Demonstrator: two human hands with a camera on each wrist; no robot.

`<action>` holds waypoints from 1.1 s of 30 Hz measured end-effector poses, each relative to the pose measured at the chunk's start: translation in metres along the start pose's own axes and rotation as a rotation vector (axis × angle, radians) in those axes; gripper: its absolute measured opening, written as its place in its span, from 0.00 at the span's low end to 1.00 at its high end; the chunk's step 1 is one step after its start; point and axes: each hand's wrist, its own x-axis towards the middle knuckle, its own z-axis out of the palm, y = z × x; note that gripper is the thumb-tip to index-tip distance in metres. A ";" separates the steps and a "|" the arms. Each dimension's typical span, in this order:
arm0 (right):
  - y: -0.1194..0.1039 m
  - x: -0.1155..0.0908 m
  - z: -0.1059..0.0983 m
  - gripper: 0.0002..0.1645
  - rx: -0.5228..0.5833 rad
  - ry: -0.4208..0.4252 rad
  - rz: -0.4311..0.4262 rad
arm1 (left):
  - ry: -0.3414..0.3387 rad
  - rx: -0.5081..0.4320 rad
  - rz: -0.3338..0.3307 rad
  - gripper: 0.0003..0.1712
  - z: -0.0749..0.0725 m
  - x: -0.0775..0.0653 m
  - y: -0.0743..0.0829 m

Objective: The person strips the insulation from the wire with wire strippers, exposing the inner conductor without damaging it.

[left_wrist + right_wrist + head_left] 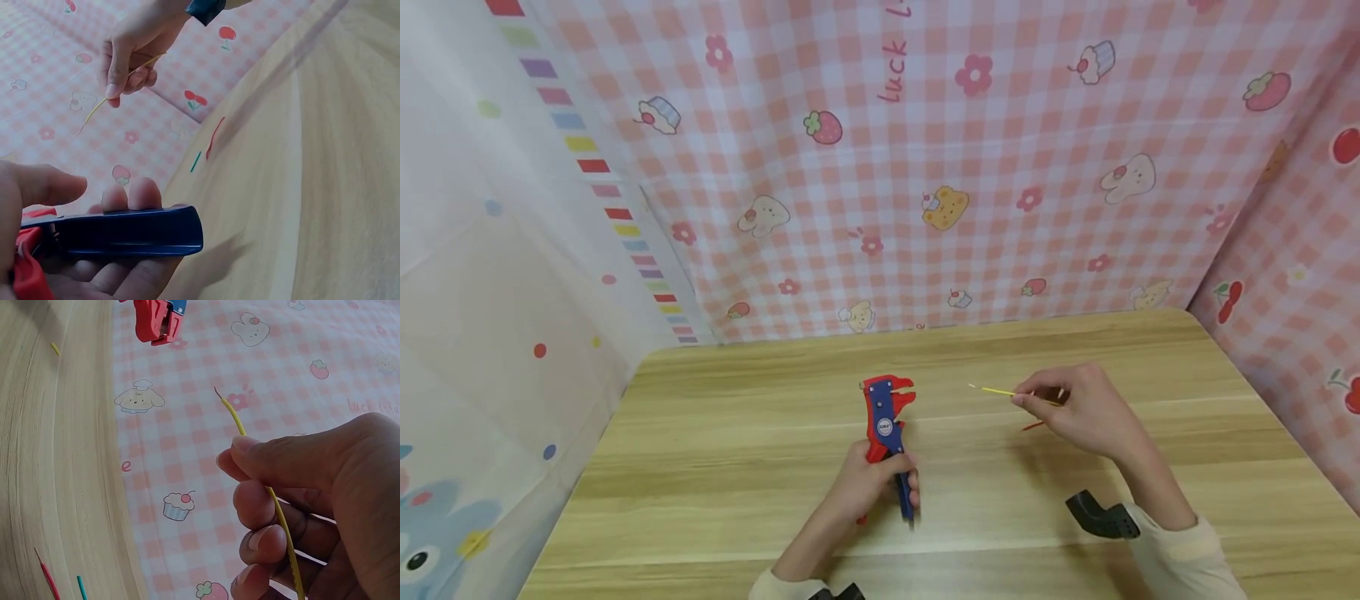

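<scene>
My left hand [863, 483] grips the handles of a red and blue wire stripper [882, 408], its red jaws pointing up and apart from the wire. In the left wrist view the blue handle [131, 232] lies across the fingers, with the thumb raised off it. Between thumb and forefinger my right hand [1090, 412] pinches a thin yellow wire [997, 391]. Bare copper shows at the wire's tip [218, 394] in the right wrist view, and its other end runs down along the curled fingers.
On the wooden table [700, 467] lie a red wire [215, 137] with a bared end and a green wire [195, 162], side by side. A short yellow piece [55, 348] lies apart from them. A pink checked curtain [850, 175] hangs behind the table.
</scene>
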 end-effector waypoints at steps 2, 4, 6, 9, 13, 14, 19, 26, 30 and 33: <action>0.001 0.000 0.000 0.03 -0.002 -0.003 0.003 | 0.010 0.001 0.004 0.18 -0.003 0.001 0.000; 0.002 0.000 0.000 0.03 0.001 -0.007 0.005 | 0.014 0.000 0.008 0.18 -0.005 0.001 0.001; 0.003 0.000 0.000 0.03 0.000 -0.008 0.010 | 0.011 -0.004 0.014 0.20 -0.006 0.002 0.002; 0.004 0.000 0.000 0.03 0.000 -0.008 0.017 | -0.001 -0.014 0.032 0.24 -0.006 0.002 0.004; 0.005 0.000 0.000 0.03 0.001 -0.009 0.016 | -0.028 -0.018 0.059 0.28 -0.007 0.002 0.006; 0.005 0.000 0.000 0.03 0.000 -0.011 0.013 | -0.040 -0.016 0.067 0.29 -0.008 0.002 0.007; 0.005 0.001 0.001 0.03 -0.005 -0.015 0.016 | -0.130 0.001 0.130 0.30 -0.011 0.001 0.010; 0.007 0.001 0.000 0.03 -0.008 -0.030 0.018 | -0.200 -0.045 0.147 0.40 -0.010 -0.001 0.014; 0.010 0.000 -0.002 0.03 -0.018 -0.036 0.036 | -0.205 -0.100 0.090 0.42 -0.007 -0.001 0.014; 0.012 0.000 -0.002 0.03 -0.015 -0.034 0.039 | -0.175 -0.103 0.089 0.42 -0.007 -0.002 0.013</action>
